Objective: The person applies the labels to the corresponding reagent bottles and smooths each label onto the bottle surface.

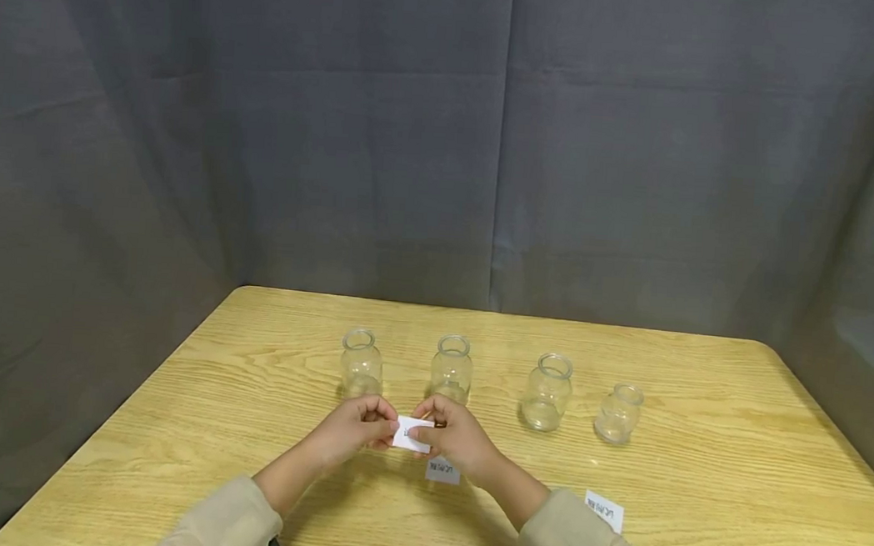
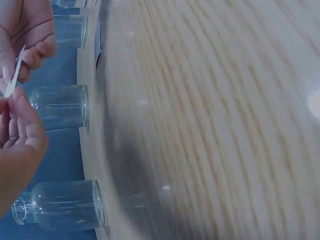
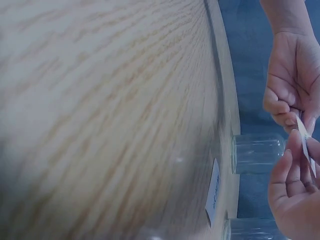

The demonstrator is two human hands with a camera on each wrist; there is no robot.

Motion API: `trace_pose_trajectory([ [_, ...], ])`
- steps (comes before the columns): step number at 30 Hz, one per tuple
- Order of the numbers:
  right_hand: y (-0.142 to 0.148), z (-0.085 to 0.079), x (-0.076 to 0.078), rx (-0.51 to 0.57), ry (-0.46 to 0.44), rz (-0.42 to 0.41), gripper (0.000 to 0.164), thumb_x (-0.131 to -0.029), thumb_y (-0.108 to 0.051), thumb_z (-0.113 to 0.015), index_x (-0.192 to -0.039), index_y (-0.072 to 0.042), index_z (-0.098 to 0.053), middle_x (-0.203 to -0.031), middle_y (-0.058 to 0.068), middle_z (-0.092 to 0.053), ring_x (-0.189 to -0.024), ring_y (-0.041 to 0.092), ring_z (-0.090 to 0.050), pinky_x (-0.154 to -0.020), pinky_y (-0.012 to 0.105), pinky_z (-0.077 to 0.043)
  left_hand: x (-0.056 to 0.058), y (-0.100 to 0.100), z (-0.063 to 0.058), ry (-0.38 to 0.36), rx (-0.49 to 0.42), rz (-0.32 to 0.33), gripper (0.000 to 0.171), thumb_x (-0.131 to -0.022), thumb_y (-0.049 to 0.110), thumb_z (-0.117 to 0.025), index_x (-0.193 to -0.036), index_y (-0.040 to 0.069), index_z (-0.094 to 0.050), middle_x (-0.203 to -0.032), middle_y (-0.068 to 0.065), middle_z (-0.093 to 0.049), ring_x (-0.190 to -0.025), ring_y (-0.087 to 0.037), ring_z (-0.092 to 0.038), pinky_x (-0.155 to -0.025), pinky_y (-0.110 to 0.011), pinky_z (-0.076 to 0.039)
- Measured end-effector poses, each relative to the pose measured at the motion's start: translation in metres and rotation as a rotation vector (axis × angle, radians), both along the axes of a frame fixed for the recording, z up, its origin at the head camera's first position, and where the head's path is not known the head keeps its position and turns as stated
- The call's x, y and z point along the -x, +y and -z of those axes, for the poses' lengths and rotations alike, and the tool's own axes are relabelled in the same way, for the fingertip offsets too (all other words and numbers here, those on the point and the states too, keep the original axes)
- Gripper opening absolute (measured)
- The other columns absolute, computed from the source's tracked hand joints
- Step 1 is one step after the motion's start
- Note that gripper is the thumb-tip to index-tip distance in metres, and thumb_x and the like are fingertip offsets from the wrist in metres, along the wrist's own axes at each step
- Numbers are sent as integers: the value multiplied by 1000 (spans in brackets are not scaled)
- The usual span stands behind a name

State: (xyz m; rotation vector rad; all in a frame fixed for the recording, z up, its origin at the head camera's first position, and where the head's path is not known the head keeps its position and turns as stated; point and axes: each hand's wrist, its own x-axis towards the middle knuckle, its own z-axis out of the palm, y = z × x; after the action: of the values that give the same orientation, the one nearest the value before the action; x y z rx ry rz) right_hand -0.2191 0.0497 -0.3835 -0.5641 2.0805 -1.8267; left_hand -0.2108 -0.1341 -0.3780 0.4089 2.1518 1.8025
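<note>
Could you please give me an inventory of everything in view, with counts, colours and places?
Table: 1, light wood grain, below everything else
Larger glass jars: 3, clear, standing in a row on the table
Smaller glass jar: 1, clear, at the row's right end
Held card: 1, white with dark marking, raised above the table
Lettered cards: 2, white with dark writing, lying nearer than the jars
Cloth backdrop: piece count unclear, dark grey, behind and beside the table
Sleeves: 2, beige, on the forearms
Left hand: 1, bare, pinching the held card
Right hand: 1, bare, pinching the held card
</note>
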Motion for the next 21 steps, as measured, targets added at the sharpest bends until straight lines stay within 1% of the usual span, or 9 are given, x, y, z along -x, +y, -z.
trace_pose_trajectory([
  [2, 0, 1, 1, 6, 5, -10, 16, -83, -2, -55, -95, 5, -48, -75, 7, -50, -67, 25, -57, -65, 44, -48, 0, 0, 1, -24, -27, 13, 16, -85, 7, -51, -92, -7, -49, -81, -7, -52, -73, -15, -53, -73, -36, -45],
  [5, 1, 1, 1, -7, 17, -15, 12, -84, -2, -52, -95, 4, -50, -74, 6, -50, -67, 21, -54, -65, 43, -48, -1, -1, 0, -55, -68, 42, 18, -86, 9, -51, -93, -8, -49, -83, -8, -53, -74, -16, -55, -71, -32, -46],
  [9, 3, -3, -1, -8, 24, -15, 13, -85, -5, -53, -95, 3, -53, -73, 5, -50, -66, 18, -51, -64, 39, -47, -1, -2, -1, -91, -119, 82, 21, -86, 11, -50, -95, -8, -48, -84, -9, -53, -75, -16, -56, -70, -29, -46],
  [13, 3, -4, -2, 5, 19, -18, 14, -84, -4, -53, -95, 4, -54, -73, 4, -51, -65, 15, -50, -63, 38, -46, -1, -4, -2, -116, -155, 117, 20, -87, 11, -49, -96, -8, -47, -85, -9, -54, -76, -16, -56, -71, -28, -46],
  [17, 3, -1, 0, -2, 21, -17, 12, -84, -1, -52, -94, 6, -54, -71, 4, -51, -64, 14, -50, -63, 40, -46, -1, -5, -1, -126, -170, 129, 18, -87, 10, -49, -95, -6, -48, -83, -8, -56, -75, -15, -57, -71, -28, -46],
  [21, 3, 0, -1, -9, 21, -19, 13, -84, -2, -52, -94, 6, -54, -71, 4, -51, -64, 14, -51, -62, 38, -47, -1, -5, 0, -127, -174, 123, 16, -87, 9, -50, -93, -6, -49, -81, -7, -56, -74, -14, -57, -72, -29, -46],
])
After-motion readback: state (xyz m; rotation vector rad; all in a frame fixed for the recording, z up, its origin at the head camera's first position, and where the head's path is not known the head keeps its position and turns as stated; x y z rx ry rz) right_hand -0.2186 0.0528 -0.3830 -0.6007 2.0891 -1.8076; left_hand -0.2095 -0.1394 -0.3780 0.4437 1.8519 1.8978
